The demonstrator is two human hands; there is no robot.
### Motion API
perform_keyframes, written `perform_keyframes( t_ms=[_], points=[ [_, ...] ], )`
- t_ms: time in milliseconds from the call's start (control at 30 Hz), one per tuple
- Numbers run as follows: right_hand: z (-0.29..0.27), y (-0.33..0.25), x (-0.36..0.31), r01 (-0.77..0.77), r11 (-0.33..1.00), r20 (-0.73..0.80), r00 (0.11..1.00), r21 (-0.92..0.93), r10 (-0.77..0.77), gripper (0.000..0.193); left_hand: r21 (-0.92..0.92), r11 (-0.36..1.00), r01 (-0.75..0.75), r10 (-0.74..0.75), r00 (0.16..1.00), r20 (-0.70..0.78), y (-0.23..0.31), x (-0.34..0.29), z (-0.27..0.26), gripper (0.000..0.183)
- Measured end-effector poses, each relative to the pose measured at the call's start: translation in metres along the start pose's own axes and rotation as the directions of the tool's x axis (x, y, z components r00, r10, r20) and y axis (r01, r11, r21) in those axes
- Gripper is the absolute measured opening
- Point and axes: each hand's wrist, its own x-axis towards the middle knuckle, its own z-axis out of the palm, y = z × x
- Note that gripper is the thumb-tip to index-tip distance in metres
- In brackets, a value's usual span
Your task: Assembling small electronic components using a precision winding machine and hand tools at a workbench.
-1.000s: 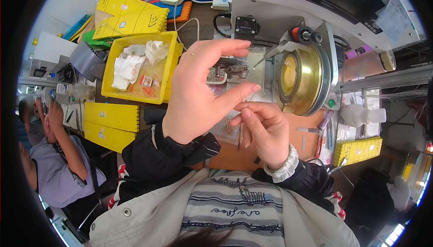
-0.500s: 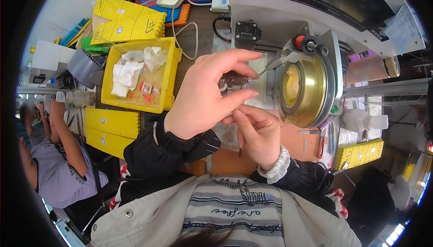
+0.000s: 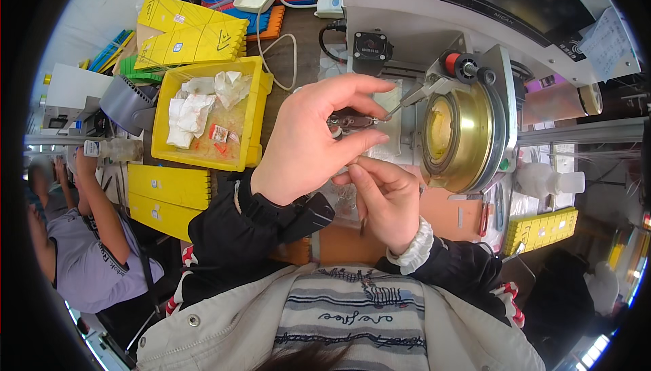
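Note:
My left hand [image 3: 302, 142] reaches over the machine's front, its thumb and fingers curved apart around a small dark-brown fixture [image 3: 352, 121] with a metal tip. Part of that fixture is hidden behind the hand. Just below the left thumb, my right hand [image 3: 390, 198] is closed in a pinch, the thumb against the index finger. A slim dark tool [image 3: 363, 226] pokes out beneath its fingers; most of it is covered, so its kind cannot be made out. Right of both hands stands a large brass-coloured wheel [image 3: 468, 137], with a pointed metal arm [image 3: 410, 96] angled toward my left fingertips.
A yellow bin [image 3: 258, 116] with crumpled white paper stands at the left, near yellow slotted boards [image 3: 169, 194]. Behind is a machine housing with a dark screen [image 3: 512, 5]. A white bottle [image 3: 542, 181] stands at the right. Another person [image 3: 102, 256] sits far left.
Both hands keep almost the same pose and place. My left hand has shifted very slightly to the right; the machine parts look unchanged.

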Motion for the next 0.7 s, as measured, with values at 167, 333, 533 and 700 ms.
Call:
perform_keyframes(
  t_ms=[167,333,533,700],
  points=[
    [0.0003,0.0006,0.0015,0.016,1.0,-0.005,1.0,-0.014,-0.016,0.025,-0.016,1.0,-0.013,0.013,1.0,-0.001,-0.0036,0.0002,0.0009,0.048],
    [0.0001,-0.0011,0.0028,0.01,1.0,-0.01,1.0,-0.009,-0.01,0.024,0.016,1.0,-0.013,0.013,1.0,0.001,-0.0042,0.0008,0.0008,0.046],
    [0.0002,-0.0031,0.0027,0.007,0.999,-0.007,1.0,0.047,-0.006,0.023,0.017,1.0,-0.016,0.016,1.0,0.0,-0.0019,0.0011,0.0013,0.044],
    [0.0007,-0.0022,0.0029,0.017,1.0,-0.014,1.0,0.025,-0.017,0.023,-0.007,1.0,-0.023,0.023,1.0,-0.002,-0.0024,0.0007,0.0016,0.044]
  ],
)
